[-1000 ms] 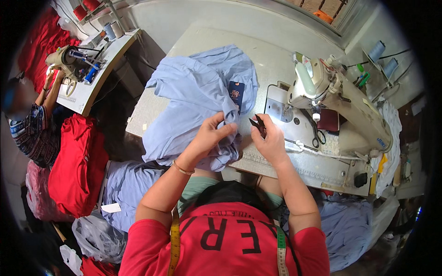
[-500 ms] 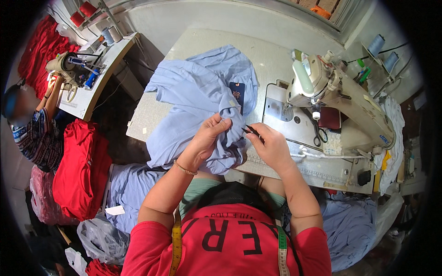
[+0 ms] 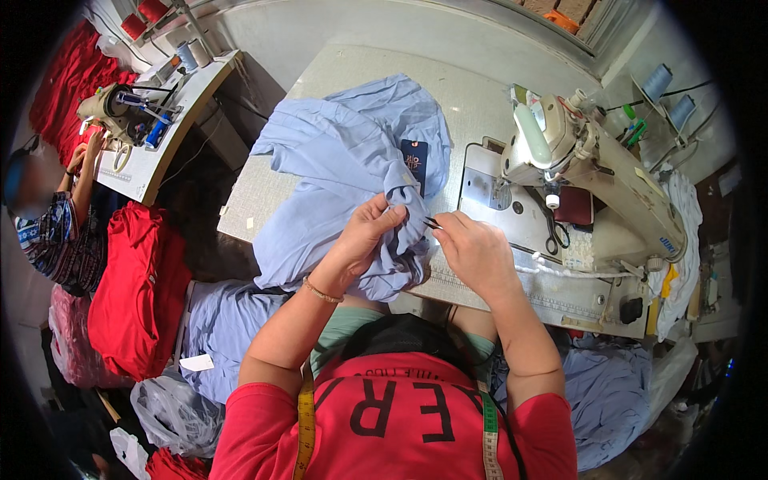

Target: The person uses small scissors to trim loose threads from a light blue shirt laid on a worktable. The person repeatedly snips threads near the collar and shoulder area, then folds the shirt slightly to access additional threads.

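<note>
A light blue garment (image 3: 320, 200) lies bunched on the sewing table, partly hanging over its near edge. My left hand (image 3: 370, 228) pinches a fold of it between thumb and fingers. Just to the right, my right hand (image 3: 476, 252) is closed around a small dark pointed tool (image 3: 433, 223), which looks like thread snips; its tip is at the cloth beside my left fingers. Most of the tool is hidden in the hand. A dark blue hang tag (image 3: 414, 164) lies on the garment just beyond my hands.
A sewing machine (image 3: 592, 172) stands on the right of the table (image 3: 336, 72), with black-handled scissors (image 3: 554, 234) by it. Blue thread cones (image 3: 658, 82) stand behind. At left a co-worker (image 3: 60, 232) sits at another machine (image 3: 112, 108). Red garments (image 3: 136, 296) are piled at lower left.
My right hand has turned slightly, and less of the dark tool shows. My left hand keeps its pinch on the cloth. The co-worker's hands have moved a little.
</note>
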Available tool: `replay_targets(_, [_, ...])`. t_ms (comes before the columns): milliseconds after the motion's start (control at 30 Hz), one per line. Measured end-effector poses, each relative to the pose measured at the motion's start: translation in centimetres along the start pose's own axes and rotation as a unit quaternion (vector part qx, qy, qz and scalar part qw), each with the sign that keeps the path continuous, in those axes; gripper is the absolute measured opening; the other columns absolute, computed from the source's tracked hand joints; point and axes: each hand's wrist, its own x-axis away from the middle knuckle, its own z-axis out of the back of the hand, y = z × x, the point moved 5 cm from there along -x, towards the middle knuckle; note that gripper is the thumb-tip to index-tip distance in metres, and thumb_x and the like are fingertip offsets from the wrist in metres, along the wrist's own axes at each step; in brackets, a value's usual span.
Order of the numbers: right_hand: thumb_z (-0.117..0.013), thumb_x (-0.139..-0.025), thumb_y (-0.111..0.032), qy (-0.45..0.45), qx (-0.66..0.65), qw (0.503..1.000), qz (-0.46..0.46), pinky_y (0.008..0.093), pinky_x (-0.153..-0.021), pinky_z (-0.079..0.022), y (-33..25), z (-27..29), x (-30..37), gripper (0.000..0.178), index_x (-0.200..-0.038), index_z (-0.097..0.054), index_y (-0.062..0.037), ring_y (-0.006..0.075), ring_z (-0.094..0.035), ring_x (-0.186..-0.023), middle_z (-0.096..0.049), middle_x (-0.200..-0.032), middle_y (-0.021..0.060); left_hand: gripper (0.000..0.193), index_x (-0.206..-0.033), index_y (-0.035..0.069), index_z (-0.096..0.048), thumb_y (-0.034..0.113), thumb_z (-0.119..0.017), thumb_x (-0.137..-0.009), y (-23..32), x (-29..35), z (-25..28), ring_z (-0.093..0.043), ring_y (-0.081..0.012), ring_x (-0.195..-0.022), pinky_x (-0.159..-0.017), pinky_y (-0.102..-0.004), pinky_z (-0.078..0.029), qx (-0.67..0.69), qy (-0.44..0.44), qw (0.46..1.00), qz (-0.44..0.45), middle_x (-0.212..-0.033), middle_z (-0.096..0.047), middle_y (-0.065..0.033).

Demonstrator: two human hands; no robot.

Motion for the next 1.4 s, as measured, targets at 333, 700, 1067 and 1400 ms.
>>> replay_targets(333, [-0.059, -0.082, -0.016, 0.011, -0.049, 0.999, -0.008, 0.0399, -0.057, -0.048, 0.3, -0.7, -0.1, 0.015, -0.093, -0.058, -0.0067, 0.0312, -0.06, -0.066, -0.06, -0.079, 0.0105, 0.022, -0.106, 0.003, -0.056, 0.009, -0.061, -0.086, -0.1, 0.0, 0.3, -0.061, -0.0093, -0.077, -0.07, -0.0233, -0.05, 0.004, -0.009, 1.0, 0.004, -0.091, -0.064, -0.0028])
replay_targets(700, [-0.059, -0.083, -0.018, 0.025, -0.088, 0.996, -0.001, 0.0394, -0.059, -0.049, -0.1, -1.2, -0.2, 0.015, -0.093, -0.06, -0.0064, 0.0329, -0.061, -0.07, -0.063, -0.084, 0.0121, 0.024, -0.102, 0.003, -0.054, 0.0, -0.064, -0.08, -0.5, -0.3, 0.1, -0.056, -0.0081, -0.068, -0.062, -0.0216, -0.046, -0.044, 0.009, 0.998, -0.04, -0.086, -0.062, -0.0018])
replay_targets(1067, [-0.059, -0.083, -0.018, 0.005, -0.087, 0.995, -0.041, 0.0403, -0.059, -0.048, 1.0, -0.1, 0.4, 0.014, -0.091, -0.059, -0.0069, 0.0332, -0.06, -0.068, -0.062, -0.08, 0.0121, 0.034, -0.108, 0.002, -0.056, 0.001, -0.068, -0.077, -0.3, -0.2, -0.2, -0.061, -0.0096, -0.079, -0.072, -0.0244, -0.05, -0.041, -0.007, 0.998, -0.037, -0.092, -0.063, -0.0027])
replay_targets(1400, [-0.058, -0.082, -0.017, 0.009, -0.06, 0.998, -0.025, 0.0404, -0.058, -0.048, 0.9, -0.3, 0.3, 0.013, -0.09, -0.058, -0.0074, 0.033, -0.06, -0.067, -0.062, -0.079, 0.0112, 0.04, -0.115, 0.001, -0.054, -0.001, -0.067, -0.078, -0.5, -0.3, 0.2, -0.06, -0.0098, -0.085, -0.076, -0.0239, -0.049, -0.025, -0.005, 0.999, -0.028, -0.098, -0.062, -0.0035])
